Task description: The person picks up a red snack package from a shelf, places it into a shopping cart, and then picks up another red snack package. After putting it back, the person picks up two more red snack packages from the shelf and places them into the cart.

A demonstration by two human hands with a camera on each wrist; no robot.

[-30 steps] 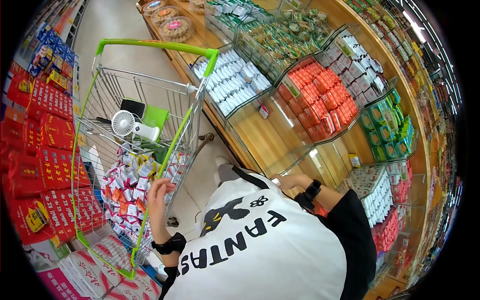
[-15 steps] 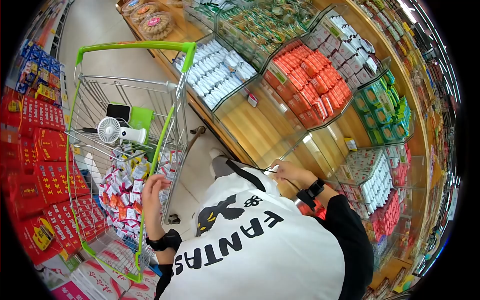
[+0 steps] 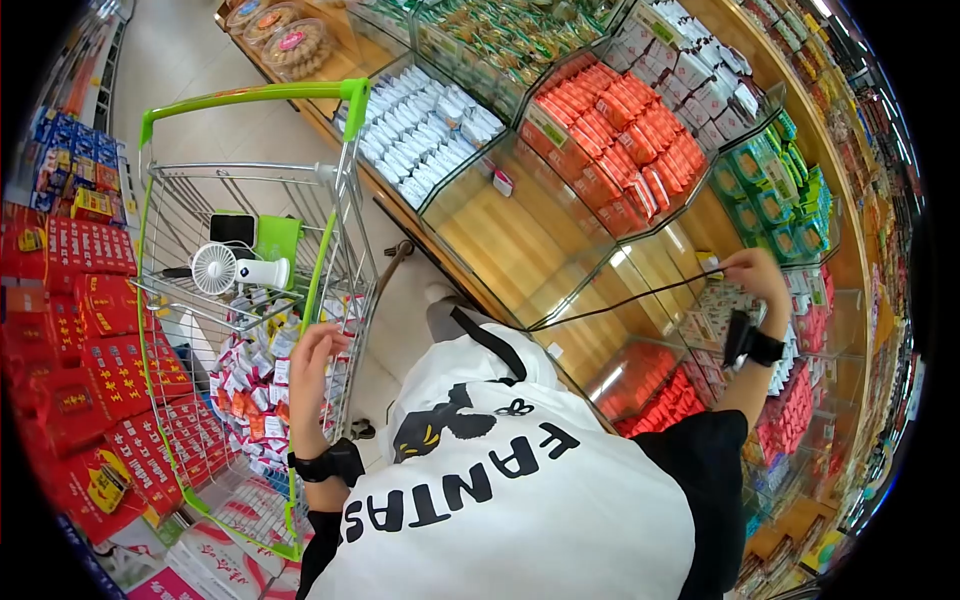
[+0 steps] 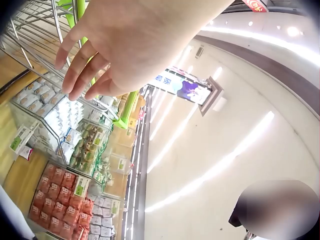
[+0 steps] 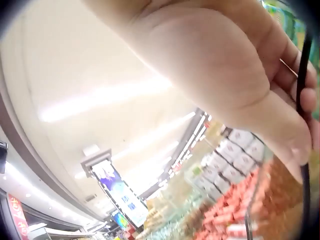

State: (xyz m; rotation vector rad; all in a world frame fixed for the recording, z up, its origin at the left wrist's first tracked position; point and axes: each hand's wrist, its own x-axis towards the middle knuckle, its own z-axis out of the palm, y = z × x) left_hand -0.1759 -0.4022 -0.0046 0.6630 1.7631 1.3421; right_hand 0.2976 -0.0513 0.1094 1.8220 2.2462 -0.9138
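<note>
In the head view the right hand (image 3: 757, 276) is raised over the shelf bins, pinching a thin dark cord (image 3: 640, 296) that stretches down to the person's waist. The right wrist view shows the black cord (image 5: 303, 75) between the thumb and fingers of the right hand (image 5: 240, 75). The left hand (image 3: 313, 372) hangs beside the shopping cart's green side rail (image 3: 318, 275), its fingers relaxed and holding nothing. In the left wrist view, the left hand (image 4: 120, 45) has its fingers loosely bent near the cart's wire frame.
The cart holds small packets (image 3: 262, 385), a white fan (image 3: 215, 268) and a phone (image 3: 233, 229). Glass-sided bins with orange-red packets (image 3: 620, 130) and white packets (image 3: 415, 130) line the right. Red boxes (image 3: 95, 320) are stacked at left.
From near the waist, the right hand has moved up and to the right, drawing the cord out in a long line. The left hand has stayed beside the cart.
</note>
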